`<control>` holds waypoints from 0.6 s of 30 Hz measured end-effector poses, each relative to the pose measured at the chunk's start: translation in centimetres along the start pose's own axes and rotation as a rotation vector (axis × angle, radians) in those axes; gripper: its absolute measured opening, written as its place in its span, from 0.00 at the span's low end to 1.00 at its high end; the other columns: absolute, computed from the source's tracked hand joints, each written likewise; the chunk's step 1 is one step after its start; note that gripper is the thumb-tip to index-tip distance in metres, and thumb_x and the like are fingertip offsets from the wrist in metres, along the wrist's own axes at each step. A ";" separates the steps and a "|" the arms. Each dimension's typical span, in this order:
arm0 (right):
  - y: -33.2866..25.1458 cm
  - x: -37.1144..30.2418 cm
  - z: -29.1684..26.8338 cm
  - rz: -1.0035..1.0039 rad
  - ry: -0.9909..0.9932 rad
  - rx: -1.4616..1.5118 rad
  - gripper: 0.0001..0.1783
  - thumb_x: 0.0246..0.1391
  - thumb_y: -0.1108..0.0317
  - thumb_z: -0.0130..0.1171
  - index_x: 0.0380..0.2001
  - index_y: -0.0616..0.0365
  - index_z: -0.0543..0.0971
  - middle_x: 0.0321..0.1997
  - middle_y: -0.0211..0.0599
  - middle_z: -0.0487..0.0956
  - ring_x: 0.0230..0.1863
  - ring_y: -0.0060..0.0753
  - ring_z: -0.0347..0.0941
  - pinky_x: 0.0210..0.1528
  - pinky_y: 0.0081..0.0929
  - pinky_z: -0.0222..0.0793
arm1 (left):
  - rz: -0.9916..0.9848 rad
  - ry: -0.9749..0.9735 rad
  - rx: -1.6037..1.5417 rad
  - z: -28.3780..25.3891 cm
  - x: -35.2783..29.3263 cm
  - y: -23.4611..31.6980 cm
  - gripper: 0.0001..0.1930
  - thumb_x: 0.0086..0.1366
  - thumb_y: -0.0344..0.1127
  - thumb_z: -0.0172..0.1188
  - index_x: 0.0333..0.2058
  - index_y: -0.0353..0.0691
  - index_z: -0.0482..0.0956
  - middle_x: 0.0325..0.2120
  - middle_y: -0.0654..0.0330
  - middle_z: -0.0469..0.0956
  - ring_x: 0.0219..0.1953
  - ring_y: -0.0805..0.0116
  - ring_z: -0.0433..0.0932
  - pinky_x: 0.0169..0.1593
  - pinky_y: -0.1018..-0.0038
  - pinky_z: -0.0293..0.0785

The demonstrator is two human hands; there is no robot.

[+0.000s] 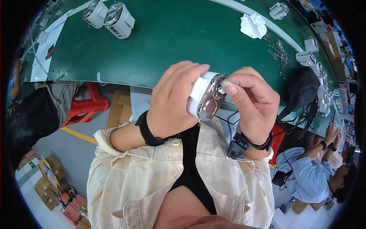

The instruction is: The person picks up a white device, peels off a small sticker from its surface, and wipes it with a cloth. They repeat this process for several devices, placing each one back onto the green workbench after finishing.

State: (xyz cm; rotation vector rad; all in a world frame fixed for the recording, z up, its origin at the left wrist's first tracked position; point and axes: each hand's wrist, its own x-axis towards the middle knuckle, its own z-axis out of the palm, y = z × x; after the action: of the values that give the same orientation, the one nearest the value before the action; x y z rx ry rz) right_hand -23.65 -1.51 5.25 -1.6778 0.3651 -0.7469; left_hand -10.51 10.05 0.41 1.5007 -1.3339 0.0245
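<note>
A white boxy device [193,100] with rounded edges and a glossy, chrome-rimmed front is held over the near edge of the green table. My left hand [171,97] wraps around its side and back, so much of its body is hidden. At the front's upper end, my right hand [253,97] pinches a small white piece [221,91] between thumb and forefinger. That piece is against or very close to the clear round part of the front; its kind is too small to make out. The device is tilted, its front turned toward my right hand.
Two similar white devices [119,22] stand at the table's far left. Crumpled white paper [253,26] and a pile of small metal parts [281,55] lie far right, near a black bag [301,91] with cables and more devices. A red stool [85,105] is left; a co-worker [310,175] sits right.
</note>
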 end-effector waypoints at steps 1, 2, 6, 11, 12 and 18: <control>0.3 0.1 -0.1 -0.004 -0.015 0.010 0.04 0.52 0.80 0.62 0.32 0.67 0.81 0.31 0.36 0.78 0.31 0.23 0.74 0.28 0.19 0.70 | -0.009 -0.003 0.003 0.0 0.0 0.0 0.32 0.41 0.28 0.71 0.49 0.34 0.72 0.42 0.50 0.76 0.43 0.47 0.76 0.48 0.61 0.73; 0.5 0.3 -0.3 -0.008 -0.029 0.020 0.04 0.52 0.81 0.62 0.32 0.67 0.81 0.31 0.36 0.78 0.30 0.22 0.74 0.27 0.18 0.69 | -0.018 -0.007 0.006 0.1 0.1 0.0 0.33 0.41 0.28 0.71 0.49 0.34 0.72 0.42 0.50 0.76 0.43 0.47 0.76 0.48 0.61 0.73; 0.4 -0.1 0.3 -0.009 0.030 0.043 0.04 0.51 0.81 0.63 0.33 0.66 0.82 0.30 0.36 0.78 0.30 0.23 0.74 0.25 0.18 0.69 | -0.024 0.017 0.001 0.2 0.2 0.3 0.33 0.41 0.29 0.71 0.49 0.33 0.71 0.42 0.50 0.76 0.43 0.47 0.76 0.48 0.61 0.74; 0.9 -0.4 0.6 -0.225 0.147 -0.238 0.06 0.48 0.79 0.65 0.32 0.65 0.82 0.29 0.36 0.77 0.29 0.24 0.74 0.26 0.18 0.69 | 0.031 0.021 0.102 0.1 0.9 0.3 0.35 0.42 0.33 0.77 0.50 0.34 0.70 0.43 0.49 0.77 0.41 0.53 0.79 0.43 0.68 0.76; 0.9 -0.4 0.5 -0.232 0.153 -0.239 0.06 0.48 0.79 0.65 0.32 0.65 0.82 0.29 0.36 0.77 0.29 0.24 0.74 0.26 0.18 0.69 | 0.040 0.021 0.103 0.1 1.1 0.4 0.35 0.42 0.33 0.77 0.50 0.34 0.70 0.43 0.49 0.77 0.41 0.53 0.79 0.43 0.68 0.76; 1.0 -0.2 0.0 -0.440 0.064 -0.351 0.09 0.46 0.79 0.67 0.34 0.65 0.82 0.29 0.35 0.77 0.28 0.24 0.72 0.26 0.18 0.67 | 0.075 0.058 0.090 0.1 1.1 0.7 0.35 0.42 0.33 0.76 0.50 0.33 0.69 0.42 0.47 0.76 0.42 0.50 0.78 0.44 0.65 0.76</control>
State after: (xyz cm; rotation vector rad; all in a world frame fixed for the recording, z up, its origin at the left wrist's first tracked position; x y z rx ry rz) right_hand -23.67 -1.67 4.27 -2.1027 0.1758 -1.1101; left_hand -10.65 9.34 1.49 1.5131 -1.3569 0.1776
